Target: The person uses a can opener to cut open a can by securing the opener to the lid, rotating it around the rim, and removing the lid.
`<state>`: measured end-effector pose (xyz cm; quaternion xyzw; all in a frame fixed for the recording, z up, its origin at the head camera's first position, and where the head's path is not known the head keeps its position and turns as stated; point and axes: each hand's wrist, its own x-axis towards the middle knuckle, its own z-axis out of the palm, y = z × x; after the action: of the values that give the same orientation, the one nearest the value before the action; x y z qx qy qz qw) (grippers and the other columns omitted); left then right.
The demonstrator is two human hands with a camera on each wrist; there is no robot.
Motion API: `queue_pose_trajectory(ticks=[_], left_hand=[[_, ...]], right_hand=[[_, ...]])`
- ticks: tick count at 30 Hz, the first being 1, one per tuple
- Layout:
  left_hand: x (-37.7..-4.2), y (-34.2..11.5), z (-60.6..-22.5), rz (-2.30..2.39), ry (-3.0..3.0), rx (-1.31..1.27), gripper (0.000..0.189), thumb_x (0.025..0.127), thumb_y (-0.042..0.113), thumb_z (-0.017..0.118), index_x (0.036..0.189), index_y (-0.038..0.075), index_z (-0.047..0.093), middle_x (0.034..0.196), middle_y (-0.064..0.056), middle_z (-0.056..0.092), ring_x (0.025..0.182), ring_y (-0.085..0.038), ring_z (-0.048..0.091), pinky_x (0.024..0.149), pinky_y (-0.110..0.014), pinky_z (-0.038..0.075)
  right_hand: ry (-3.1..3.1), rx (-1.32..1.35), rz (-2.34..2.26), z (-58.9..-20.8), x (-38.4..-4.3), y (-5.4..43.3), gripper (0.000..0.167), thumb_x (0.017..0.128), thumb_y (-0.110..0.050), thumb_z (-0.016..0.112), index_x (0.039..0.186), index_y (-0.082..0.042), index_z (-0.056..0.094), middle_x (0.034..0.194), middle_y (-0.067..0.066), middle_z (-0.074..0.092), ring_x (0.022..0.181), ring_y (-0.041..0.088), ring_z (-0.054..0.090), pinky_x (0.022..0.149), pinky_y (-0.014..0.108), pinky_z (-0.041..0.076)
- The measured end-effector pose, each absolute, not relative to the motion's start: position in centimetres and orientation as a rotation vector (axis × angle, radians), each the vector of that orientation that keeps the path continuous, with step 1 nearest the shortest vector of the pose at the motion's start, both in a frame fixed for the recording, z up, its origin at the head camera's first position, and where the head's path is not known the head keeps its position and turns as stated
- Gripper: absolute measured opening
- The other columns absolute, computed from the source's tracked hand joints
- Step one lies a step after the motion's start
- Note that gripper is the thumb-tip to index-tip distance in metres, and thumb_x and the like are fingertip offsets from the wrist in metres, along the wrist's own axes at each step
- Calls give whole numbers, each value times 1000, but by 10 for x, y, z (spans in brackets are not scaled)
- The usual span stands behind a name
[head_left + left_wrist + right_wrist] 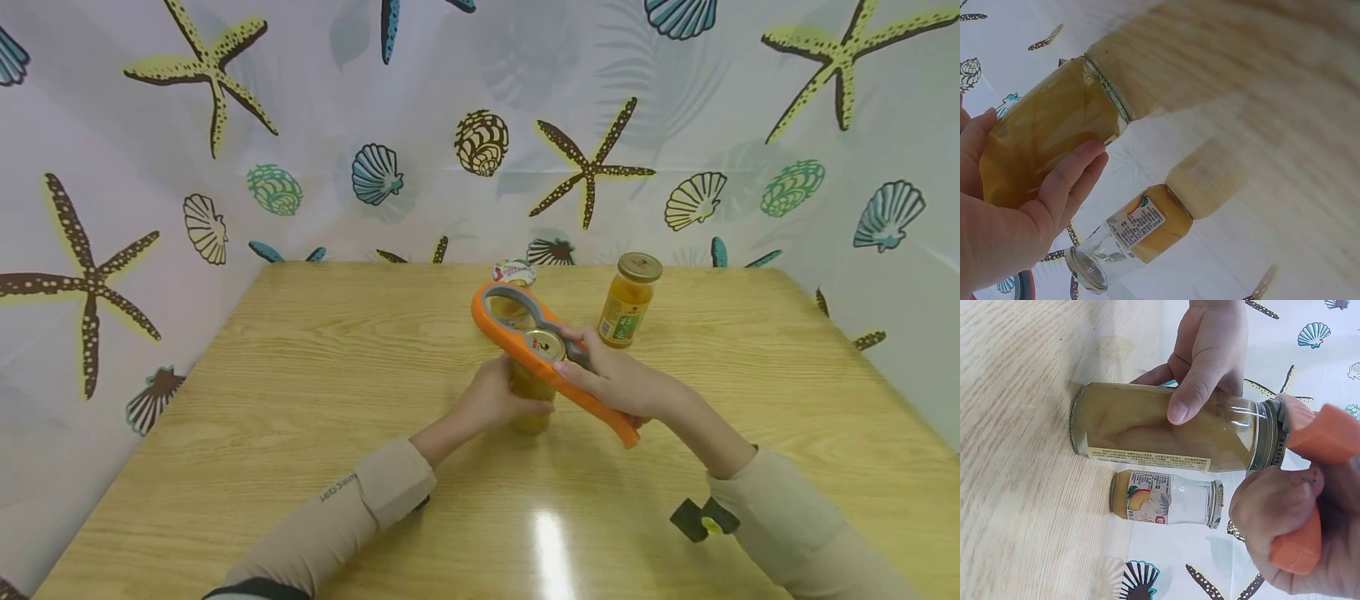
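Note:
A tall glass jar [531,419] filled with something yellowish stands upright on the table, its gold lid [545,343] facing up. My left hand [497,392] grips its side; in the left wrist view, fingers and thumb curl round the glass jar [1054,119]. An orange and grey jar opener [592,407] lies across the top, one of its rings around the lid. My right hand [618,379] holds the opener by its two handles. The right wrist view shows the orange handle [1297,547] in that hand, beside the jar's lid end.
Behind the opener stands a partly filled jar [514,272] with a white patterned lid and a fruit label. An amber jar [627,302] with a gold lid is at the back right. Patterned cloth [420,83] bounds the wooden table [337,333] at the back and sides.

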<state>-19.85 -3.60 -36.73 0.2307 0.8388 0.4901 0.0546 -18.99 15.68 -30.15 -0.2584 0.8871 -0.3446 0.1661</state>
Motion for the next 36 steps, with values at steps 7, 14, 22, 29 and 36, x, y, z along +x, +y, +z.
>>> queue_pose_trajectory(ticks=[7, 14, 22, 29, 36], left_hand=[[-196, -37, -365, 1504, 2537, 692, 67, 69, 15, 78, 126, 5, 43, 123, -7, 51, 112, -21, 48, 93, -34, 38], [-195, -35, -366, 1519, 2546, 699, 65, 70, 16, 78, 124, 3, 44, 121, -9, 52, 111, -22, 49, 92, -34, 39], [-199, -38, -365, 1482, 2578, 703, 64, 70, 18, 77, 124, 4, 45, 122, -7, 52, 113, -20, 47, 93, -32, 37], [-201, -39, -365, 1418, 2572, 680, 66, 69, 21, 78, 125, 6, 45, 122, -7, 52, 111, -20, 48, 92, -33, 39], [-204, -39, -366, 1419, 2580, 679, 67, 68, 21, 79, 125, 7, 45, 118, -7, 54, 108, -20, 50, 90, -33, 40]], right_hand=[[2560, -771, -957, -301, -188, 155, 54, 95, -41, 35, 129, -3, 17, 141, 26, 19, 103, 35, 50, 83, 47, 43], [2595, -749, -939, -297, -184, 153, 59, 94, -42, 39, 130, 0, 18, 138, 29, 23, 112, 40, 42, 89, 48, 38], [2618, -714, -855, -289, -183, 148, 63, 93, -47, 36, 131, -1, 16, 135, 30, 27, 105, 33, 48, 88, 46, 39], [2553, -806, -929, -293, -188, 152, 48, 97, -37, 33, 124, 0, 19, 140, 28, 19, 115, 43, 39, 94, 52, 31], [2387, -670, -1221, -300, -193, 151, 56, 95, -31, 42, 130, 0, 13, 85, 17, 53, 62, 22, 52, 58, 32, 46]])
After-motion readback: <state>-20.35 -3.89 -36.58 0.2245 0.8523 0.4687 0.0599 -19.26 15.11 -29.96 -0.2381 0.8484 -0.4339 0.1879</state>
